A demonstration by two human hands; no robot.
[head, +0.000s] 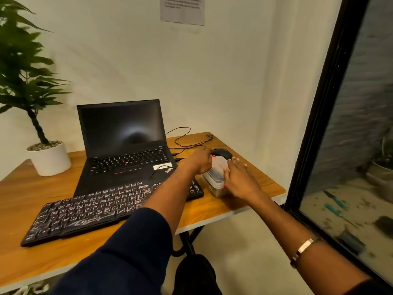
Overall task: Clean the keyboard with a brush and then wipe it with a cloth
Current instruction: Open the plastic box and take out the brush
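**Both hands at the box; keyboard untouched**

The keyboard (110, 206), streaked with white dust, lies flat near the table's (53, 258) front edge. It is judged light and stiff, best held by its end edges. Just beyond its right end, a clear plastic box (214, 177) is touched on both sides: the right hand (238, 179) is laid against it with fingers straight and together; the left hand (200, 161) is curled at its lid. The contents cannot be made out. Farther back, a laptop (125, 145), mouse (222, 153), loose cables (187, 139) and potted plant (45, 154) are seen; the cables could snag.
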